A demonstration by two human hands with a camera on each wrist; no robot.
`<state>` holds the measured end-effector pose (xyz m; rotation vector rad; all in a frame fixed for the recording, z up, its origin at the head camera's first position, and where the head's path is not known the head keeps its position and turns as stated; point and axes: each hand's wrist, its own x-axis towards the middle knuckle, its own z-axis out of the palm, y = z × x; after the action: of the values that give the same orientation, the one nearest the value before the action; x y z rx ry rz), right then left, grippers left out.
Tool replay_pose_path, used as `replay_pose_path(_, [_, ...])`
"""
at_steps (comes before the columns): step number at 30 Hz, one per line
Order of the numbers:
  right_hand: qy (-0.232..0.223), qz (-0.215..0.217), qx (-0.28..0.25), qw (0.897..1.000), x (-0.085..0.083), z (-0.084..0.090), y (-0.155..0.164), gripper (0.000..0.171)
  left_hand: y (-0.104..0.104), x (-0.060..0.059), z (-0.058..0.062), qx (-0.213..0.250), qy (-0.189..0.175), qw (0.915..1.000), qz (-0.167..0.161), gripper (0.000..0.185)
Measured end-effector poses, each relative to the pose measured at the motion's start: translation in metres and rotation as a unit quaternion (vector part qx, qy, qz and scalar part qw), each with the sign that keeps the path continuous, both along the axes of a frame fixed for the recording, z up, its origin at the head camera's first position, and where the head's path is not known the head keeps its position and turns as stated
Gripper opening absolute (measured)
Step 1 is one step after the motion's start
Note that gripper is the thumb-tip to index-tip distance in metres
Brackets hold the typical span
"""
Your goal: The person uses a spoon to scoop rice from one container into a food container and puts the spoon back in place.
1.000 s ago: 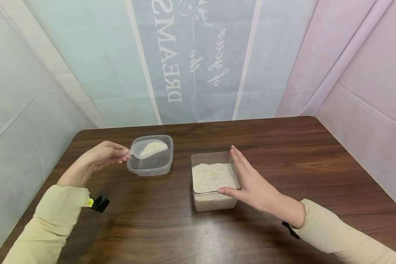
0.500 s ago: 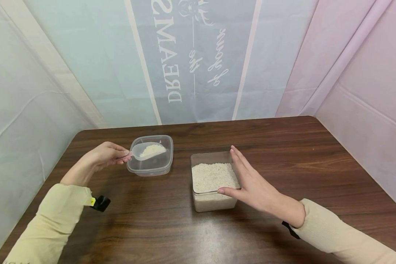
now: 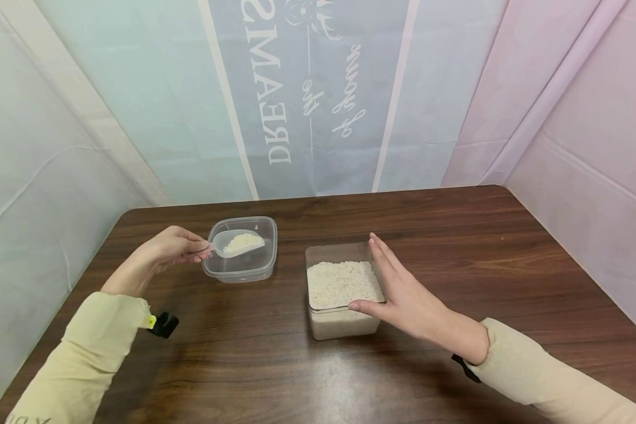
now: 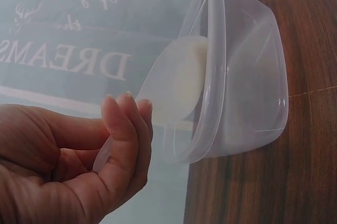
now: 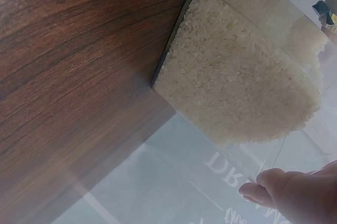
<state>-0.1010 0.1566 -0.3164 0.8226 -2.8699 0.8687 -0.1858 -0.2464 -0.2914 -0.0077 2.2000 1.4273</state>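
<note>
Clear plastic dominates a dark wood table (image 3: 456, 247): at left, the left hand (image 3: 164, 250) pinches the handle of a small scoop (image 3: 238, 242), fingers curled tight on it, w/ a heap of rice (image 3: 244, 241) riding in the bowl. The scoop hangs over an open round-cornered tub (image 3: 241, 271), just above its rim. Center-right, a square container (image 3: 339, 321) sits filled w/ rice nearly to the top. The right hand (image 3: 408, 300) rests against its right side, fingers straight and together along the wall, thumb on the near corner.

Done well, the step in hand likely means keeping the scoop level till its lip is well inside the tub, then tipping slowly so no grains skip the rim; the right hand's steadying touch helps.

Hard to make out: whether any rice lies in the tub's bottom. The left wrist view shows the scoop only as a pale blur behind the tub wall; the right wrist view cuts off most of the hand, approx. one fingertip showing.
</note>
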Motion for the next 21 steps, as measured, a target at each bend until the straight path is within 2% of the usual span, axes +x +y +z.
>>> replay_pose_path(8, [0.001, 0.002, 0.0, 1.0, -0.0001, 0.0, -0.0004, 0.103, 0.0026, -0.0007, 0.0019, -0.019, 0.001, 0.9998, -0.002, 0.037])
replay_pose_path(21, [0.007, 0.003, 0.001, 1.0, -0.0003, -0.0001, -0.0008, 0.103, 0.0044, 0.0014, 0.0083, -0.017, -0.006, 0.9998, 0.013, 0.037])
